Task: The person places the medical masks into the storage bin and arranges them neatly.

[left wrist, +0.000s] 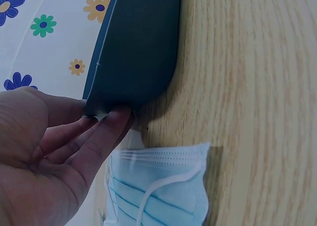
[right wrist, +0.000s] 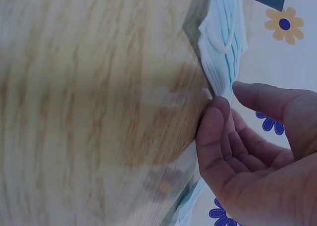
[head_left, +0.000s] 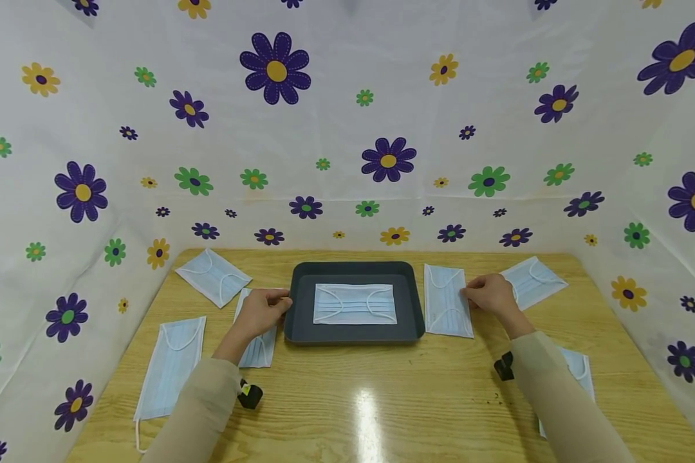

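A dark grey tray [head_left: 299, 315] stands on the table, with a pale blue face mask [head_left: 355, 304] lying flat inside, its ear loops on top. My left hand [head_left: 260, 314] pinches the tray's left rim, thumb against the edge and fingers curled beneath, as the left wrist view shows. Partly under that hand lies another face mask [left wrist: 158, 184]. Just right of the tray, a face mask [head_left: 444, 302] lies lengthwise. My right hand [head_left: 493, 297] pinches this mask's right edge between thumb and fingers; in the right wrist view the mask [right wrist: 223, 42] bends up near the fingertips.
More masks lie around the wooden table [head_left: 382, 386]: one at the back left [head_left: 214, 276], one at the front left [head_left: 170, 366], one at the back right [head_left: 534, 281], and one [head_left: 582, 370] partly under the right forearm. A flowered cloth [head_left: 324, 128] rises behind the table.
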{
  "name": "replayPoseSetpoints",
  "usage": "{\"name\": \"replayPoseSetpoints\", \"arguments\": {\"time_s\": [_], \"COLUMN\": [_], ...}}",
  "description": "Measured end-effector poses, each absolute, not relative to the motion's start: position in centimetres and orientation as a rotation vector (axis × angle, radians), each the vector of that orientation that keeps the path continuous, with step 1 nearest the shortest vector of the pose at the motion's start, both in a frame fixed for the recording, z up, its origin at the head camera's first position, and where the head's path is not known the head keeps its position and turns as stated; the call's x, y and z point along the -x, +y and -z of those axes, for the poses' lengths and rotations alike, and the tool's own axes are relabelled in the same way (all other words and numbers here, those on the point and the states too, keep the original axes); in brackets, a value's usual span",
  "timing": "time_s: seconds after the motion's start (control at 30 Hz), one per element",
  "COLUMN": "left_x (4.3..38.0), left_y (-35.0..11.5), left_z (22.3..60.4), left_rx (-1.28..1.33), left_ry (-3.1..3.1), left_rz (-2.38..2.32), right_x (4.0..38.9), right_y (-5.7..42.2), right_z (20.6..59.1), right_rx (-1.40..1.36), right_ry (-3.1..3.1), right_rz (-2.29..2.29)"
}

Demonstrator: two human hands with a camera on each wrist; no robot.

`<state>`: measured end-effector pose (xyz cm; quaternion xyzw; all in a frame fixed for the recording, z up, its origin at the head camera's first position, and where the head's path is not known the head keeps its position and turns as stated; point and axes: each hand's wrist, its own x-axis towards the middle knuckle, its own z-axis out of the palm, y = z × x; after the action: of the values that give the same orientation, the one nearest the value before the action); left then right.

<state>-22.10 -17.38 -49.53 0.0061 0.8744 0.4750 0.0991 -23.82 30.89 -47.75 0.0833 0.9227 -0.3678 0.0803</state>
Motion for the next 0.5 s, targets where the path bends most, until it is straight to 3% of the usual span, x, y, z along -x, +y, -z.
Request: {"name": "replayPoseSetpoints", "arguments": {"time_s": [0.5], "left_x": [22.2], "left_y": [-17.5], "left_z": [49.7], "left_rx": [-0.032], "left_ry": [2.595], "left_rz": [-1.392], "right_x": [24.4], "right_y": [30.7], "right_z": [48.9], "right_rx": [-0.307], "right_ry": [2.787], "right_rz": [0.997]}}
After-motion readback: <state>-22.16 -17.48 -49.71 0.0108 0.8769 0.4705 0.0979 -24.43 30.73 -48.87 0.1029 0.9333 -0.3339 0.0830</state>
